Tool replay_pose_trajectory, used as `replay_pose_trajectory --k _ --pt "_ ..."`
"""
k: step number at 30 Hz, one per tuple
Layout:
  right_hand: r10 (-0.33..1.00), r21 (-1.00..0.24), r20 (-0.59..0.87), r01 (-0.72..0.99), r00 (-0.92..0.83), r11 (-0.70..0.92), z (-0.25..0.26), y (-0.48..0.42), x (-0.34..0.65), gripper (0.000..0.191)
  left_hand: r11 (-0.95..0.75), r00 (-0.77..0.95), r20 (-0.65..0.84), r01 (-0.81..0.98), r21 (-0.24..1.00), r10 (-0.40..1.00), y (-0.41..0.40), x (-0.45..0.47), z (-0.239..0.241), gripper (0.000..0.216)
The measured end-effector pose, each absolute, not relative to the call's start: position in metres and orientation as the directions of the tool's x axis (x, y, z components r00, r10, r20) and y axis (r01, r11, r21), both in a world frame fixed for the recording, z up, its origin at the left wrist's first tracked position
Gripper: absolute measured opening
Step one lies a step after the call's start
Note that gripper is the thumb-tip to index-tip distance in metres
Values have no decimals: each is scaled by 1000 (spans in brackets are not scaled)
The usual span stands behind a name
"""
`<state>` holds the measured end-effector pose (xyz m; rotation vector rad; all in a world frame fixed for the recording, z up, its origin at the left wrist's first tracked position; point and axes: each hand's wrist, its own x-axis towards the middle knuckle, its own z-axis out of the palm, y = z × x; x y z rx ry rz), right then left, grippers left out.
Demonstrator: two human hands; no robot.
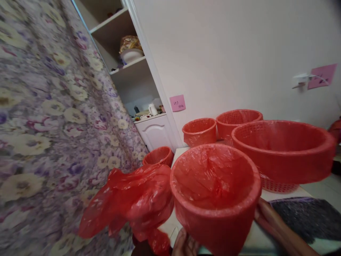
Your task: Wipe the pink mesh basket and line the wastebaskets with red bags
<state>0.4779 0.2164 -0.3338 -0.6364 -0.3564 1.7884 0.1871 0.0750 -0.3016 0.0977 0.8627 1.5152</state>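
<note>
A red basket [215, 193] lined with a red plastic bag fills the lower middle of the head view, held up close to the camera. My right hand [274, 222] lies against its right side, fingers stretched along the wall. Only part of my left hand [185, 244] shows, under the basket's bottom edge, with its fingers hidden. A loose bunch of red plastic bags [133, 202] hangs to the left of the basket, just above that hand.
Several more red baskets stand behind on a white surface [279, 195]: a large lined one [283, 154], two smaller ones [199, 131] [238, 121], and one lower down [159, 155]. A floral curtain [53, 117] covers the left. Shelves [128, 60], a white cabinet and pink notes sit by the wall.
</note>
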Motion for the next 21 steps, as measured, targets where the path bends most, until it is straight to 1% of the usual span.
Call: replay_pose_trajectory --k 2,4,6,7,9,11,16,19,21 --pt "945 -515 -234 -795 -229 -321 -344 216 481 29 112 -147 -419 -839 533 896 75 184 -286 10" --pt "943 -478 -217 -815 -252 -328 -347 215 481 31 99 -102 -354 -857 505 930 73 188 -275 18" --pt "938 -449 -223 -827 -264 -339 -347 213 481 35 61 -105 -292 -859 509 951 70 197 -273 18" --pt "935 -443 -237 -827 -265 -347 -346 212 480 36 40 -132 -281 -846 531 951 70 202 -276 16" --pt "926 -445 -270 -819 -263 -362 -343 210 478 36 11 -200 -297 -813 582 934 69 211 -286 18" --pt "920 -446 -289 -813 -265 -374 -340 209 477 36 9 -225 -314 -800 600 922 71 215 -296 23" --pt "923 -457 -300 -814 -239 -359 -332 205 475 41 54 -202 -350 -798 600 915 78 218 -305 34" --pt "919 -454 -324 -815 -226 -360 -328 204 473 42 87 -188 -380 -794 601 906 82 218 -307 32" --pt "923 -454 -315 -819 -221 -351 -327 204 472 40 114 -169 -403 -800 589 900 84 217 -310 28"
